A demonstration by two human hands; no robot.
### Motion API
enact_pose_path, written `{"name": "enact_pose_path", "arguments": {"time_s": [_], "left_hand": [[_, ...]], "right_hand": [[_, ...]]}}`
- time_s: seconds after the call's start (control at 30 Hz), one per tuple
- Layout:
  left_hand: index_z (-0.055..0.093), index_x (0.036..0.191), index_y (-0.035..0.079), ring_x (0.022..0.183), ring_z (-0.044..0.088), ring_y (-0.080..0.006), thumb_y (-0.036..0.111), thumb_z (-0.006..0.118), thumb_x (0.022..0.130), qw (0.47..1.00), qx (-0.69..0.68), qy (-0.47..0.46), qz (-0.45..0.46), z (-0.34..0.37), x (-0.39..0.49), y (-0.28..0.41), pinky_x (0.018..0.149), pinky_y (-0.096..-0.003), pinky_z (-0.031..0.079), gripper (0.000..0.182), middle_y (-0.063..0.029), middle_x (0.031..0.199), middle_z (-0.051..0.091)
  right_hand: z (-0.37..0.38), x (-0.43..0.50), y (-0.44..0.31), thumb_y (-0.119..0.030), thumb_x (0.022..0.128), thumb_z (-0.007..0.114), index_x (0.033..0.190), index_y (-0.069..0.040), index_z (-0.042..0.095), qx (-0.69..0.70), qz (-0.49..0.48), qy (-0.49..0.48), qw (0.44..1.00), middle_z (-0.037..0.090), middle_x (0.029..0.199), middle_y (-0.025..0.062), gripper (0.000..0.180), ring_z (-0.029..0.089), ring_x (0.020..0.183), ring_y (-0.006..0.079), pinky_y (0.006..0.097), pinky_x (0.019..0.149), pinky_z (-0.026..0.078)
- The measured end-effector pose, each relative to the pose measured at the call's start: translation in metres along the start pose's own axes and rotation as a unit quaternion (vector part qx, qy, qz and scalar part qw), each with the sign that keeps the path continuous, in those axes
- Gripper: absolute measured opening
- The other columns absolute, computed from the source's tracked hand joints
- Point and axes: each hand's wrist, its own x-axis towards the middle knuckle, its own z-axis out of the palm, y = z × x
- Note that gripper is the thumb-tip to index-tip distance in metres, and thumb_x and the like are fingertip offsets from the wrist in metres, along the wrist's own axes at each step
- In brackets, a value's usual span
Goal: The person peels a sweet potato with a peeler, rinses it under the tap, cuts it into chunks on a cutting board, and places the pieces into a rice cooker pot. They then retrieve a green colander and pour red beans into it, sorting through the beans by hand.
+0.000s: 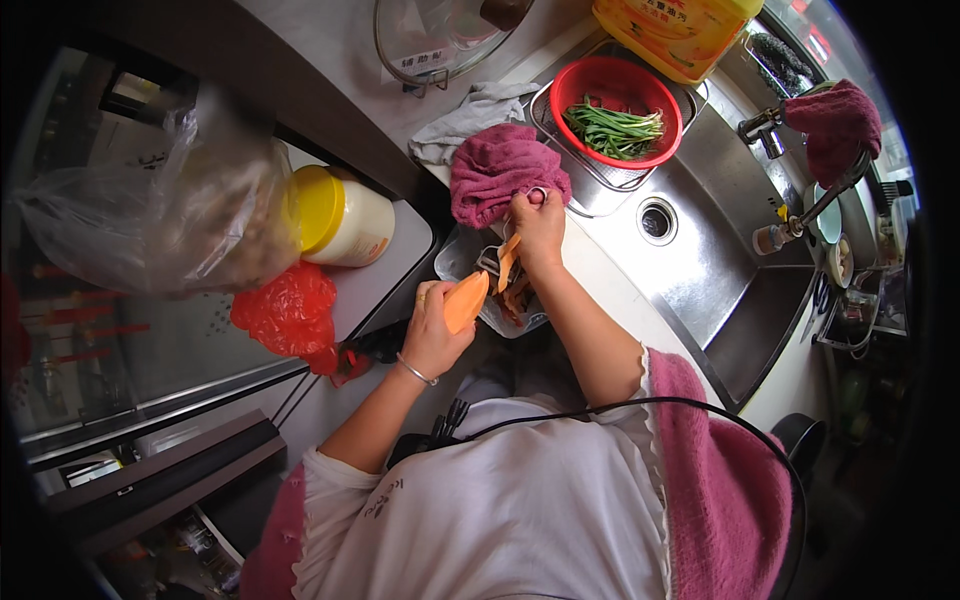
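My left hand [433,339] grips a peeled orange root vegetable [465,300], likely a sweet potato or a carrot, its narrow end pointing up and to the right. In my right hand [544,236] is a metal peeler [489,261], whose looped handle end shows above my fingers. An orange strip of peel [509,252] hangs beside the peeler head, close to the vegetable's tip. Beneath both hands, a clear plastic container [452,259] holds brownish-orange peelings [514,304]. My right fingers hide part of the peeler handle.
A crumpled pink cloth [504,172] lies just beyond my hands. To the right, a red basin [559,112] of green scallions [615,131] rests on a rack over the steel sink [705,247]. Leftward are a yellow-lidded jar [364,221], a red plastic bag [289,307] and a clear bag [217,202].
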Motion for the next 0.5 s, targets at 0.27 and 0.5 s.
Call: {"name": "enact_pose_path", "arguments": {"time_s": [0.27,0.5], "left_hand": [[0.043,0.11,-0.004,0.096,0.05,-0.0382,0.004,0.065,0.063,0.994,0.106,-0.021,-0.022,0.007,0.001,-0.011,0.085,-0.0418,0.042,0.052,-0.0219,0.104,0.05],[0.046,0.107,-0.003,0.094,0.05,-0.0376,0.004,0.064,0.062,0.995,0.095,0.016,-0.004,0.01,0.005,-0.002,0.083,-0.0425,0.042,0.048,-0.0204,0.103,0.051]], "right_hand": [[0.007,-0.008,-0.014,-0.006,0.077,0.058,0.076,-0.005,0.039,0.073,0.009,0.0,0.997,0.048,0.064,0.002,0.019,0.046,0.054,0.0094,0.024,0.048,0.041],[0.009,0.008,0.016,-0.007,0.078,0.058,0.076,-0.007,0.038,-0.041,-0.055,0.065,0.995,0.048,0.065,0.0023,0.02,0.047,0.056,0.0101,0.0239,0.048,0.041]]}}
